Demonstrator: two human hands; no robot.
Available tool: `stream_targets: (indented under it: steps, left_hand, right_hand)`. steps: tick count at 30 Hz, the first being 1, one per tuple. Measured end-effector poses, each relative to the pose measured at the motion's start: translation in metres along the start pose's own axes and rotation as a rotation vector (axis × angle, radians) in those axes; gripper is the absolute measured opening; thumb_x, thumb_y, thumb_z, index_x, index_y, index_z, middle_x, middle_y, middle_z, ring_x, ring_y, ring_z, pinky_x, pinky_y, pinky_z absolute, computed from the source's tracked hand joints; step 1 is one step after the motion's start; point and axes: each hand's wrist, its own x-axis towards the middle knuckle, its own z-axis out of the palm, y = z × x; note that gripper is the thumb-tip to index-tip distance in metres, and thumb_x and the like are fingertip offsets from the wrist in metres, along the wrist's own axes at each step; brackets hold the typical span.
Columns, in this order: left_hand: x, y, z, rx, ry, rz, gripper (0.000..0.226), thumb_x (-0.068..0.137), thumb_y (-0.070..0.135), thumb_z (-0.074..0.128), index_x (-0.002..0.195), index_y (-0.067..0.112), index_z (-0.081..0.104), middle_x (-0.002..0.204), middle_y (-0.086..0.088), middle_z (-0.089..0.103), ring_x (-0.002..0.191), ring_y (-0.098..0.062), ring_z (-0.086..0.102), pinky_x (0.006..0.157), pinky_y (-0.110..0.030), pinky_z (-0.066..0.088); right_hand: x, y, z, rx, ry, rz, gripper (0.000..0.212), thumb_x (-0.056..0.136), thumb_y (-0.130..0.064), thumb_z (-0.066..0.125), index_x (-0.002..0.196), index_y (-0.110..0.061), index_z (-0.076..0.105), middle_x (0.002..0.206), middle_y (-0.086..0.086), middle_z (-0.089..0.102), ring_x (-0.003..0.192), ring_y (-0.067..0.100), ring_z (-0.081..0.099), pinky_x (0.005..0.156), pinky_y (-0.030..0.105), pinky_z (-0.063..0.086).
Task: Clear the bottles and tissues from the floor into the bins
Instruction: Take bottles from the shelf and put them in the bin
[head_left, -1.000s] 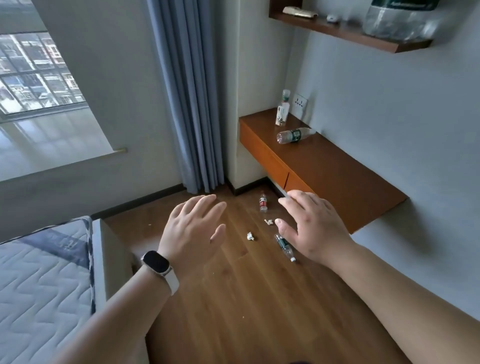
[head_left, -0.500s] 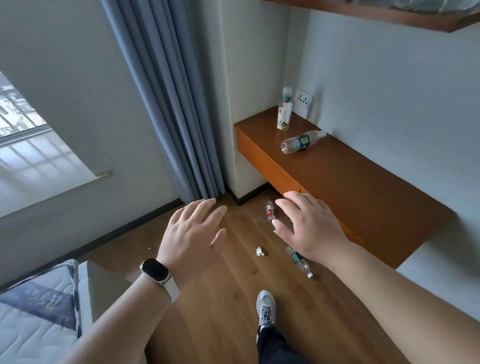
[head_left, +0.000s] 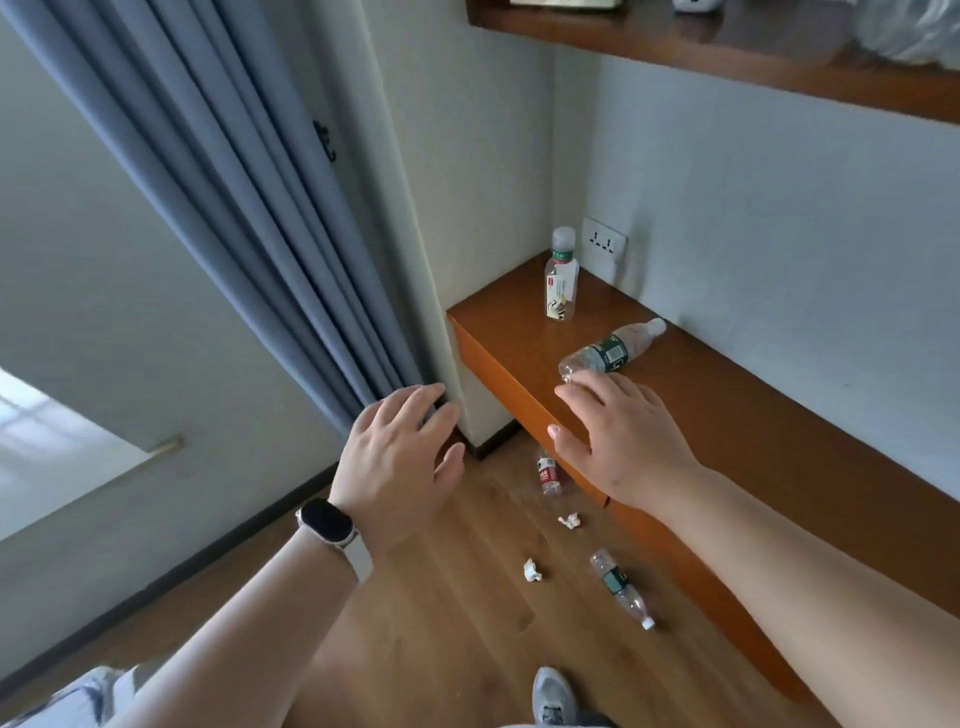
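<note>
While both arms reach forward at chest height, the left hand (head_left: 397, 467) is held palm down with fingers spread and empty; a watch (head_left: 328, 522) sits on its wrist. Right hand (head_left: 621, 447): also palm down, fingers spread and slightly curled, holding nothing, seen in front of the desk's (head_left: 753, 447) front edge.

Floor (head_left: 441, 649), wood planks, holds four items near the desk front:
- red-label bottle (head_left: 548, 474) lying close to the wall corner, partly behind the right thumb;
- crumpled tissue (head_left: 570, 520) just beyond it toward the camera;
- second tissue (head_left: 532, 570) lying apart to the left of the first;
- green-label bottle (head_left: 621, 588) on its side, cap end toward the camera, near the desk front.

On the desk: one clear bottle (head_left: 610, 351) lying on its side, one small bottle (head_left: 561, 278) upright in the corner beside the wall socket (head_left: 603, 241). Grey curtain (head_left: 234, 208) hangs at left. One grey shoe (head_left: 553, 696) at the bottom edge. Bins: none in view.
</note>
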Motion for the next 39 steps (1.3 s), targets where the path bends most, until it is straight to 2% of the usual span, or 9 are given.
stream_targets:
  steps: [5,12,20,26,29,32,39]
  left_hand:
    - [0.048,-0.026,0.008,0.009,0.012,0.011,0.035,0.091,0.033,0.058,0.123,0.019,0.063,0.129,-0.002,0.059,0.122,-0.025,0.053,0.099,-0.043,0.044]
    - [0.102,-0.077,0.046,-0.035,0.0,0.103,0.038,0.089,0.033,0.061,0.126,0.022,0.059,0.133,-0.003,0.058,0.124,-0.027,0.052,0.1,-0.046,0.043]
    - [0.192,-0.172,0.081,-0.122,-0.078,0.257,0.042,0.091,0.038,0.051,0.132,0.026,0.054,0.138,-0.001,0.053,0.129,-0.026,0.048,0.102,-0.049,0.043]
    - [0.248,-0.234,0.102,-0.134,-0.112,0.405,0.043,0.093,0.042,0.048,0.134,0.027,0.05,0.141,0.0,0.051,0.131,-0.024,0.045,0.105,-0.047,0.038]
    - [0.267,-0.246,0.117,-0.154,-0.112,0.5,0.042,0.091,0.042,0.054,0.13,0.026,0.053,0.135,-0.002,0.056,0.126,-0.024,0.051,0.101,-0.046,0.042]
    - [0.28,-0.246,0.13,-0.209,-0.143,0.572,0.044,0.091,0.043,0.051,0.131,0.024,0.053,0.136,-0.002,0.055,0.126,-0.023,0.051,0.101,-0.046,0.042]
    - [0.309,-0.22,0.155,-0.261,-0.226,0.641,0.047,0.092,0.047,0.051,0.135,0.027,0.051,0.14,0.0,0.051,0.13,-0.022,0.047,0.104,-0.046,0.041]
  right_hand:
    - [0.039,0.012,-0.004,-0.008,0.001,0.052,0.055,0.096,-0.055,0.025,0.134,-0.023,0.046,0.14,0.0,0.046,0.129,0.021,0.044,0.102,0.042,0.042]
    - [0.082,0.012,0.01,-0.052,-0.008,0.156,0.054,0.095,-0.054,0.025,0.13,-0.022,0.049,0.137,0.0,0.048,0.126,0.022,0.047,0.098,0.042,0.045]
    - [0.149,-0.022,0.03,-0.112,-0.01,0.434,0.052,0.094,-0.054,0.028,0.131,-0.025,0.049,0.139,-0.002,0.048,0.127,0.018,0.046,0.102,0.039,0.043]
    - [0.194,-0.053,0.034,-0.162,0.003,0.606,0.049,0.092,-0.051,0.034,0.125,-0.021,0.054,0.132,0.001,0.055,0.121,0.021,0.053,0.097,0.039,0.047]
    - [0.204,-0.072,0.041,-0.166,0.027,0.665,0.048,0.092,-0.053,0.033,0.125,-0.023,0.053,0.132,0.0,0.055,0.12,0.021,0.053,0.098,0.039,0.047]
    - [0.206,-0.081,0.045,-0.155,-0.009,0.757,0.047,0.094,-0.053,0.036,0.131,-0.027,0.047,0.137,-0.004,0.05,0.125,0.017,0.048,0.103,0.037,0.041]
    - [0.205,-0.07,0.055,-0.128,0.025,0.926,0.047,0.096,-0.052,0.038,0.138,-0.03,0.038,0.143,-0.007,0.042,0.131,0.015,0.039,0.107,0.036,0.033]
